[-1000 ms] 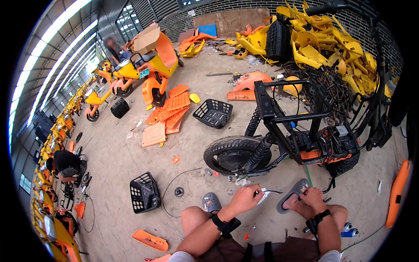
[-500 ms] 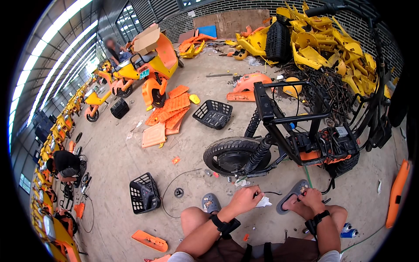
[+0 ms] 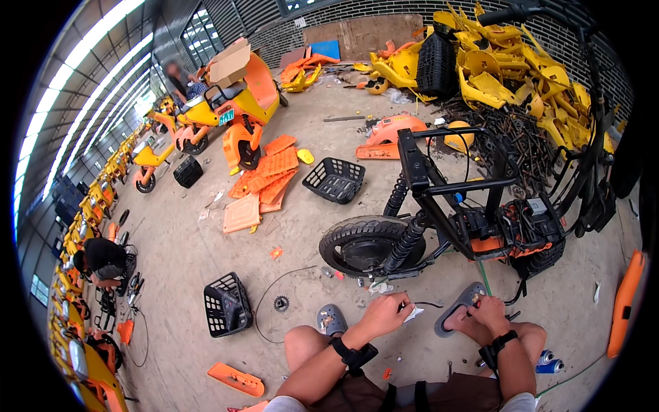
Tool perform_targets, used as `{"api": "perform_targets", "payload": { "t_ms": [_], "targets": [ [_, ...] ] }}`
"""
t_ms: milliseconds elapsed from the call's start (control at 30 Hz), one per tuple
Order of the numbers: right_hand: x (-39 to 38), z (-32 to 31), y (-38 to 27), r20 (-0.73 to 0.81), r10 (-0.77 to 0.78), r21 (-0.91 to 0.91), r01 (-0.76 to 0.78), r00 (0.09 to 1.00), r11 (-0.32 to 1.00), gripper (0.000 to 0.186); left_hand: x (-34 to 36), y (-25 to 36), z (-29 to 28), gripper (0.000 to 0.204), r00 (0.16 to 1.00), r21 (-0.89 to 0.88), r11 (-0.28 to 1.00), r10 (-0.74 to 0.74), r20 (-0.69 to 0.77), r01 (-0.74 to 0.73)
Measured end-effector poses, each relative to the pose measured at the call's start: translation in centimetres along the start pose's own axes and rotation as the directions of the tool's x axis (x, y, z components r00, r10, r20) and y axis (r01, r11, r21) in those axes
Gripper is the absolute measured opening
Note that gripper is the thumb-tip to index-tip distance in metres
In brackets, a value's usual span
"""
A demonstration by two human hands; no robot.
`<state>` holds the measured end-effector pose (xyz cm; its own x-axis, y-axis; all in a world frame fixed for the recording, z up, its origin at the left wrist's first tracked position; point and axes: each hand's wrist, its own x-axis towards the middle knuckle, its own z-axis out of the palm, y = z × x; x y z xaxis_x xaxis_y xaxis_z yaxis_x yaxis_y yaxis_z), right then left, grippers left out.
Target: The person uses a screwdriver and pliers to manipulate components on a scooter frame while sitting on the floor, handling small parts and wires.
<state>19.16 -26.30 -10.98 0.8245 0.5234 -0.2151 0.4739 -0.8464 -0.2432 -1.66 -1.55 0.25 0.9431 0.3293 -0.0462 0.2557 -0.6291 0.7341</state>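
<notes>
My left hand (image 3: pixel 390 309) is closed at the lower middle, fingers pinched beside a thin black cable (image 3: pixel 429 303) and a small white scrap (image 3: pixel 412 314); it seems to grip the cable. My right hand (image 3: pixel 489 312) is curled shut around something small and dark, mostly hidden, above a grey clog (image 3: pixel 465 299) on my foot. In front stands a stripped black scooter frame (image 3: pixel 439 185) with rear wheel (image 3: pixel 343 244), spring shocks and exposed wiring. A small toothed sprocket (image 3: pixel 281 302) lies left of my hands.
Black baskets (image 3: pixel 226 302) and orange panels (image 3: pixel 264 178) lie on the floor. A pile of yellow parts (image 3: pixel 508 69) fills the back right. Scooters line the left, where one person (image 3: pixel 103 261) crouches; another person (image 3: pixel 180 82) is behind scooters. Spray cans (image 3: pixel 549 365) lie right.
The white scrap by my left hand has shifted slightly. My hands and the surroundings are otherwise nearly the same.
</notes>
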Motion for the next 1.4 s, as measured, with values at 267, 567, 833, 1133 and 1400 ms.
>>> {"api": "perform_targets", "payload": {
  "t_ms": [267, 567, 833, 1133, 1400],
  "targets": [
    [0.5, 1.2, 2.0, -0.028, -0.203, 0.022, 0.203, 0.979, 0.979, 0.046, 0.9, -2.4, 2.3, 0.009, 0.992, -0.207, 0.976, 0.046, -0.118, -0.070],
    [-1.8, -6.8, -6.2, -0.376, -0.077, 0.530, 0.283, 0.923, 0.799, 0.030, 0.7, 0.8, 0.3, 0.016, 0.986, -0.302, 0.948, 0.060, -0.155, -0.105],
    [-2.5, -9.0, -10.2, -0.437, 0.009, 0.898, 0.436, 0.899, 0.064, 0.026, 1.7, 0.8, -1.7, 0.015, 0.992, -0.841, 0.527, -0.100, 0.083, 0.123],
    [-4.7, -8.9, -14.5, -0.075, -0.211, 0.970, 0.022, 0.975, -0.242, 0.022, 1.9, 1.3, -1.3, 0.016, 0.984, -0.921, 0.347, -0.055, 0.169, 0.178],
    [-5.4, -8.2, -16.7, 0.025, -0.335, 0.978, 0.046, 0.942, 0.202, 0.018, 1.7, 1.4, -0.3, 0.007, 0.995, -0.831, 0.556, -0.071, -0.071, -0.019]
  ]
}}
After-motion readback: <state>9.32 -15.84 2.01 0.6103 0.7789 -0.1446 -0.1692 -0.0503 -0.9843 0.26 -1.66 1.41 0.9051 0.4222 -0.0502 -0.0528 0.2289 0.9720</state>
